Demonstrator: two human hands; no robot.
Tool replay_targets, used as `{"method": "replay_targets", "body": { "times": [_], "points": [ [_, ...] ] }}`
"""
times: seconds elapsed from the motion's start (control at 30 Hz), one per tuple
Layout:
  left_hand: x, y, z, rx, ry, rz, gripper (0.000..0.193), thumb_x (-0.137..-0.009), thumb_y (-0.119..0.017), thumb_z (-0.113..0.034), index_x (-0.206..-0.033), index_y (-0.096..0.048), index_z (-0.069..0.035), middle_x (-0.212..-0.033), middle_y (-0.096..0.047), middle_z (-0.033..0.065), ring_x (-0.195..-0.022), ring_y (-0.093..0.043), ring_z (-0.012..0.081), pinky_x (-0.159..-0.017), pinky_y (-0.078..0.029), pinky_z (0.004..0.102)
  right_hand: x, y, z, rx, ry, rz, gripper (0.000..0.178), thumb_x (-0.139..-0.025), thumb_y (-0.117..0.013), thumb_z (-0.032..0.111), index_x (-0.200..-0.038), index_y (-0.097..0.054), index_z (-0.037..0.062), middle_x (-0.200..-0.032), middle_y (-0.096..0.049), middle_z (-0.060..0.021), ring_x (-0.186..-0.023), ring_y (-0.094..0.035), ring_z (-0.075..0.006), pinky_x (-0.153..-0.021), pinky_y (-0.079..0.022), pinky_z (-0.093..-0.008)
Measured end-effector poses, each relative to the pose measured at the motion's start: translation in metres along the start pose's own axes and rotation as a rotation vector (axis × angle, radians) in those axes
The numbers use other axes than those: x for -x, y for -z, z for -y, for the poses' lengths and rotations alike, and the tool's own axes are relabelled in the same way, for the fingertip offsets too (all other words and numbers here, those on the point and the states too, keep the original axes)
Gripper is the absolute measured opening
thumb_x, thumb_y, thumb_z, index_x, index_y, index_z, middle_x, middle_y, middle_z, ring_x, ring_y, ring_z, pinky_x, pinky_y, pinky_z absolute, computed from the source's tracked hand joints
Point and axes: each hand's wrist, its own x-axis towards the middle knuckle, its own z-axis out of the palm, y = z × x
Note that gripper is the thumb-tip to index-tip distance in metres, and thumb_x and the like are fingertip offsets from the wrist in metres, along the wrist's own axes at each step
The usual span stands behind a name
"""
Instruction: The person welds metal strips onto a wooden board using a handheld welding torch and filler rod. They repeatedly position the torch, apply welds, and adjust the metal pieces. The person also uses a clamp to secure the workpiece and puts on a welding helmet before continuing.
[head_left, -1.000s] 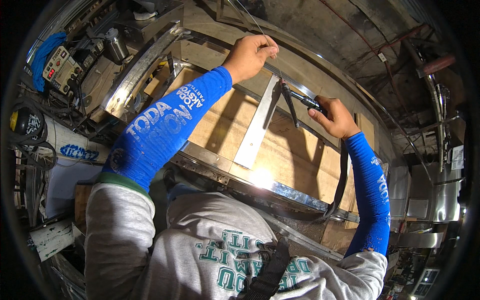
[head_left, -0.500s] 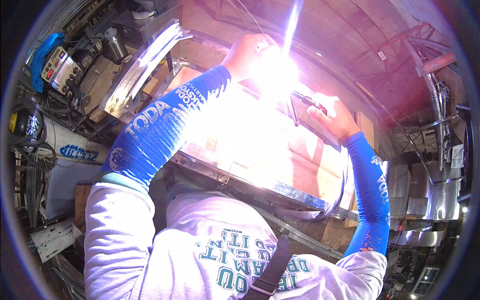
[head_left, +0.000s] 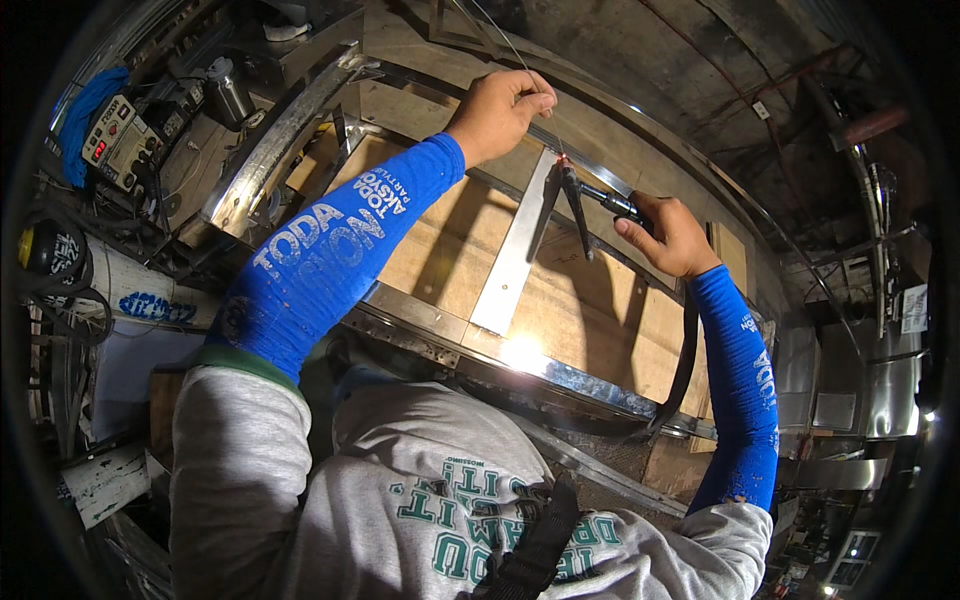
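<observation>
My left hand (head_left: 505,112) pinches a thin filler rod (head_left: 506,38), which runs up past the far edge and down toward the torch tip. My right hand (head_left: 672,238) is wrapped round the handle of a TIG welding torch (head_left: 604,199), with its long dark back cap angled down toward me. A small red glow shows at the torch's nozzle. That nozzle sits by the far end of a flat silver metal strip (head_left: 513,255), where it meets a rail of the metal frame (head_left: 600,395). Whether rod and metal touch is too small to tell.
Wooden board (head_left: 600,290) lies within the frame. From my right hand a black cable (head_left: 688,345) hangs over the near rail. A curved metal piece (head_left: 285,135), a welding machine (head_left: 118,138), a metal bottle (head_left: 230,92) and a white cylinder (head_left: 150,285) stand at left.
The blinding arc light at the torch tip has gone out, leaving a small red glow. Frame, strip and board show plainly now. Both hands keep nearly the same places.
</observation>
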Motion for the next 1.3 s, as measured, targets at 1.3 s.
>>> {"method": "replay_targets", "body": {
  "times": [1.3],
  "points": [
    [-0.015,0.014,0.016,0.061,-0.043,-0.082,0.016,-0.102,-0.067,-0.012,-0.105,-0.073,0.002,-0.096,-0.078,0.0084,-0.092,-0.073,0.0142,-0.086,-0.056,0.0277,0.043,0.024,0.043,0.137,-0.027,-0.014,0.05,-0.093,-0.07,0.05,-0.098,-0.069,0.0,-0.068,-0.062,-0.0232,-0.065,-0.063,-0.0432,-0.062,-0.048,-0.0486]
  ]
}}
